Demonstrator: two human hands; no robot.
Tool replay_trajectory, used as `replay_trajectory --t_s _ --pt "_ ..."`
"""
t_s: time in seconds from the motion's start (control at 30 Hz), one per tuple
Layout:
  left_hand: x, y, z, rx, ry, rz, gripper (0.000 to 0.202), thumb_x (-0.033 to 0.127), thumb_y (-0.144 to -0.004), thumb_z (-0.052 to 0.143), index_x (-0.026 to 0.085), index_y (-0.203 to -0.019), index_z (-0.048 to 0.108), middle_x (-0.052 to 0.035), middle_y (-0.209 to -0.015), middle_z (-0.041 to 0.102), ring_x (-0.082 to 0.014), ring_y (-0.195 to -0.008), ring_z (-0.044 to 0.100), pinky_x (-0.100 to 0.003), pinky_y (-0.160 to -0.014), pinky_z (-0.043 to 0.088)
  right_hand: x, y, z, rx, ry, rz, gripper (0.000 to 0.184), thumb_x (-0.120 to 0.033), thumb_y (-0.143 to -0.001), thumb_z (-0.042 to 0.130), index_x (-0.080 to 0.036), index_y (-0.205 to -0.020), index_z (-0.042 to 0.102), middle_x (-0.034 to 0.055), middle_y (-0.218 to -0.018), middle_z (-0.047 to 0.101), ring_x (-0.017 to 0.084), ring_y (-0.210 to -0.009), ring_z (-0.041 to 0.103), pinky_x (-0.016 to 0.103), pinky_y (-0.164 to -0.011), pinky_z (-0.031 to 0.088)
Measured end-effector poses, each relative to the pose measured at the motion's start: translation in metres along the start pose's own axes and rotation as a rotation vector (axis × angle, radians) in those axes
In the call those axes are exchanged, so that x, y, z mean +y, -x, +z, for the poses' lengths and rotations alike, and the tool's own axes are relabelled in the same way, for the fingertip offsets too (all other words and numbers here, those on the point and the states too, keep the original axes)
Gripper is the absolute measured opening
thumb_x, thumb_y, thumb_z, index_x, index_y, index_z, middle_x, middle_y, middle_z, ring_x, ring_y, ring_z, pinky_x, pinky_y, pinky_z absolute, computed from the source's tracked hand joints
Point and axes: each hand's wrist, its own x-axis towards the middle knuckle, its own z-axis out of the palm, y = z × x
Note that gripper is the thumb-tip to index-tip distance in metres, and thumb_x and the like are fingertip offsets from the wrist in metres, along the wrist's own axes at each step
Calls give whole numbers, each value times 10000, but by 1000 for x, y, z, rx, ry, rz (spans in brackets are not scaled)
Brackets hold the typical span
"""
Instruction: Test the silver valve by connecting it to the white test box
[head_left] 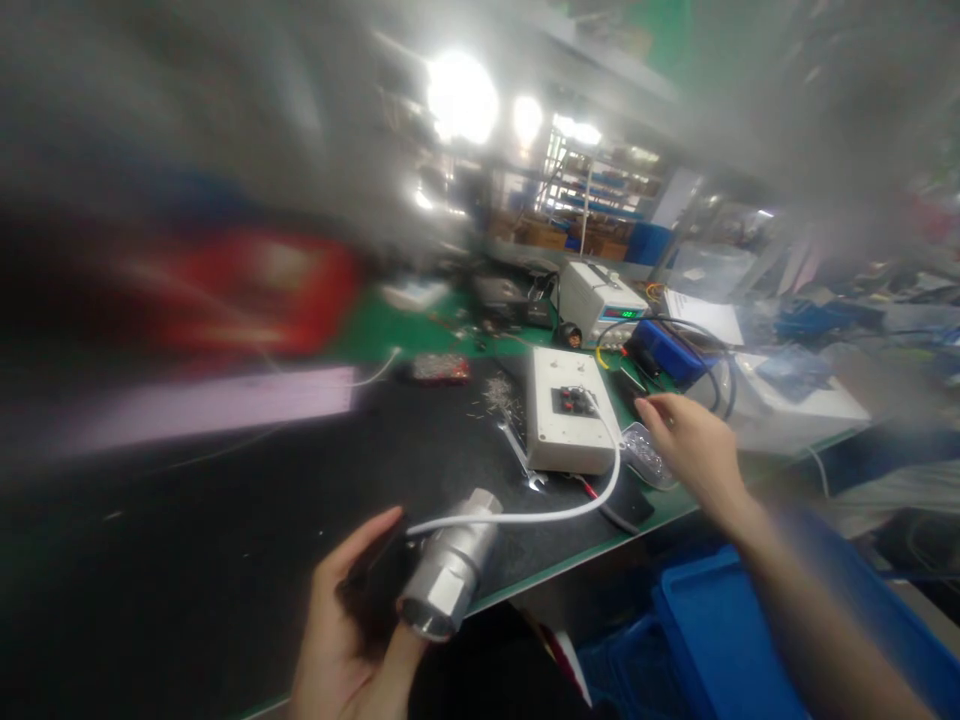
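Observation:
In the head view my left hand (pixel 349 610) is wrapped round a silver metal valve (pixel 450 565) with a dark housing on its side, held over the bench's front edge. A white cable (pixel 555 517) runs from the dark housing to black and red terminals on a white control box (pixel 570 445). My right hand (pixel 694 445) reaches past the box, its thumb and fingertips pinched together by a thin dark object (pixel 630 382). Whether the fingers grip that object is unclear. Just below them lies a clear tray of small metal parts (pixel 646 455).
A wrench (pixel 517 452) and loose pins (pixel 501 395) lie left of the box. Behind stands a power supply (pixel 604 305) with a green readout, near a blue bin (pixel 667 350). Blue crates (pixel 720 620) sit below the bench edge. A blurred red object (pixel 255 290) is far left.

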Motion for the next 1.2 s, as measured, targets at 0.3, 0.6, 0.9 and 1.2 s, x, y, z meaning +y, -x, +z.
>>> replay_trajectory --t_s 0.3,0.6,0.9,1.2 --pt "-3 -15 11 -143 -33 247 580 328 -963 699 301 -1451 387 -93 -1338 615 -289 -1219 629 -481 -1087 515 -133 110 13 -892 -1826 108 547 -427 -907 819 -214 -1374 628 73 -1030 691 142 -764 641 220 -641 524" --pt "0 -75 -24 -431 -369 353 505 325 -1001 630 367 -1469 445 -1 -1493 504 -229 -1349 526 -417 -1171 454 -166 95 42 -549 -1541 26 537 -222 -789 908 -257 -1256 648 24 -1199 674 203 -1083 655 297 -982 509" --pt "-1 -77 -5 -561 -536 295 902 592 -845 802 316 -1564 332 -56 -1637 299 -297 -1494 355 -451 -1252 377 -161 96 63 -308 -1060 -324 446 -238 -931 753 -253 -1347 593 60 -1224 637 207 -1052 634 325 -923 533" --pt "-7 -89 11 -491 -592 355 889 564 -763 882 266 -1462 418 -99 -1493 417 -325 -1349 504 -497 -1138 497 -46 72 -12 -458 -714 -177 204 -449 -1002 668 -275 -1010 776 49 -1034 736 251 -914 702 353 -806 584"
